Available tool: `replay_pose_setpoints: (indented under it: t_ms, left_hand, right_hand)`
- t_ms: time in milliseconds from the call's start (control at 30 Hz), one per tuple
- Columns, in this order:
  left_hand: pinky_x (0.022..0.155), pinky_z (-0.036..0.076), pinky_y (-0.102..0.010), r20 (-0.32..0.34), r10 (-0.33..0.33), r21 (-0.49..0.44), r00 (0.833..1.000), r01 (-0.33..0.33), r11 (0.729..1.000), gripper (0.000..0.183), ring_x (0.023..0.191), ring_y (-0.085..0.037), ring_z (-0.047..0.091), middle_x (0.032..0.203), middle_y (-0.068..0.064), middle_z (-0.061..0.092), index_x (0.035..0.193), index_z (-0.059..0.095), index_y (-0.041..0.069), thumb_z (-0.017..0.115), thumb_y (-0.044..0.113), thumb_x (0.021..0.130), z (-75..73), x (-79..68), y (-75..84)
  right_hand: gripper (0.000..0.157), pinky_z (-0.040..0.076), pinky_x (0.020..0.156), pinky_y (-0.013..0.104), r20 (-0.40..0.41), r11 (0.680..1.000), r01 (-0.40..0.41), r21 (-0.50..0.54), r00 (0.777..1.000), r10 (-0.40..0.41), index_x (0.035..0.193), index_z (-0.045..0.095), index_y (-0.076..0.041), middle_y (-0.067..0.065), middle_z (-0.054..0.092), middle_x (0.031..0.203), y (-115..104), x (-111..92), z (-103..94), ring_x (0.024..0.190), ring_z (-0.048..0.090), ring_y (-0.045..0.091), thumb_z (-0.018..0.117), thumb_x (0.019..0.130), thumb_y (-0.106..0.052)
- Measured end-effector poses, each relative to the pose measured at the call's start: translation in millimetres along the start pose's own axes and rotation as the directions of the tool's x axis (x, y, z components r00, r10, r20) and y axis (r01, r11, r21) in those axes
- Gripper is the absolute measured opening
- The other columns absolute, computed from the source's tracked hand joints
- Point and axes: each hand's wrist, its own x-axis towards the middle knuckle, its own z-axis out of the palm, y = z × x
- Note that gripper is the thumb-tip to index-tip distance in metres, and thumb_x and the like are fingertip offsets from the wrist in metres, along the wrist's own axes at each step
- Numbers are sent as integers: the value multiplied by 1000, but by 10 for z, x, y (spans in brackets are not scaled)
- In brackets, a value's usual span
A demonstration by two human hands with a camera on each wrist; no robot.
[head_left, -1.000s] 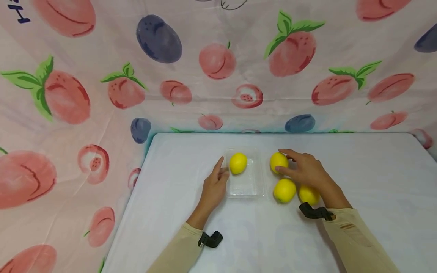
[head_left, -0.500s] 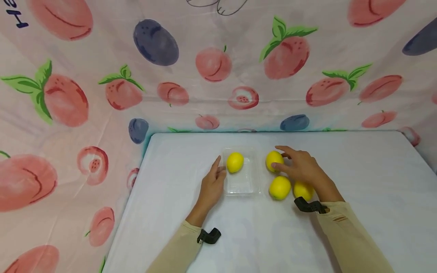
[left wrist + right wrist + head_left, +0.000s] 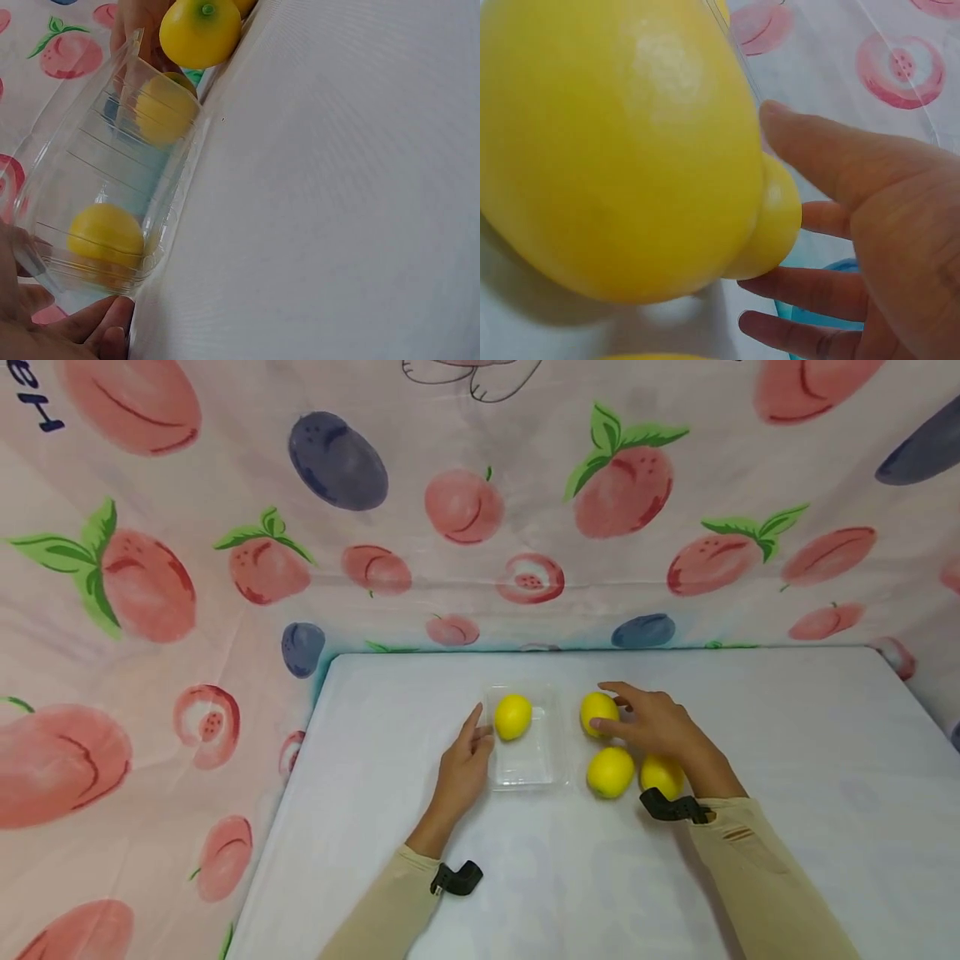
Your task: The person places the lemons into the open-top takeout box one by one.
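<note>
A clear plastic container [image 3: 551,768] lies on the table with one lemon [image 3: 513,717] inside, near its far left corner. At the container's left side, my left hand [image 3: 463,770] holds the wall, thumb and fingers around its end in the left wrist view. To the container's right, my right hand [image 3: 660,722] has its thumb and fingers around a second lemon [image 3: 597,714], which appears to rest on the table. In the right wrist view, this lemon [image 3: 780,225] is partly hidden by a large nearer lemon [image 3: 622,142].
Two more lemons stand on the white table [image 3: 585,877]: one front lemon [image 3: 610,772] and one right lemon [image 3: 662,776], just under the right wrist. Behind the table hangs a fruit-printed cloth [image 3: 420,460]. A black strap mount [image 3: 675,806] sits at the right wrist.
The whole head view shifts slightly to the left. Both hands keep their places at the container and the lemon, and the lemons stay where they were on the table.
</note>
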Motion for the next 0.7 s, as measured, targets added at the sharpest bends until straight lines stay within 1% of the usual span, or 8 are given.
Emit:
replay_pose_setpoints:
  t_ms: [200,300,433,533,700]
  left_hand:
    - [111,45,-49,-1,4,0,1000,-4,1000,56,127,-24,60,140,-4,64,160,32,37,47,31,106,-5,-5,5]
    - [110,45,-49,-5,2,1,1000,-2,1000,56,126,-24,60,139,-4,64,160,32,38,48,31,106,1,-7,8]
    - [110,46,-48,-6,2,6,1000,-2,1000,56,125,-23,60,138,-4,65,160,32,38,48,31,106,4,-3,-1]
    - [110,46,-48,-6,5,7,1000,-5,1000,57,125,-24,61,138,-4,65,160,32,38,48,31,106,3,-5,-7]
    - [110,46,-48,-4,2,-2,1000,-2,1000,57,125,-24,61,139,-4,64,160,32,37,48,31,106,2,-5,-5]
  right_hand:
    - [83,43,98,69,17,999,-11,-32,1000,11,156,42,-29,21,57,145,-6,32,11,126,56,41,67,87,-68]
    - [82,45,96,67,19,999,2,-37,1000,-1,156,42,-28,22,59,142,10,33,24,123,58,40,70,87,-64]
    - [80,47,94,63,1,999,17,-48,1000,-17,155,43,-27,22,63,137,15,42,36,118,60,39,73,88,-59]
    - [80,47,94,63,-8,998,27,-53,1000,-28,154,44,-25,23,64,134,9,49,49,117,61,40,72,88,-60]
    - [80,47,96,65,-11,999,23,-39,1000,-24,153,45,-23,23,64,134,3,43,57,119,60,42,72,88,-60]
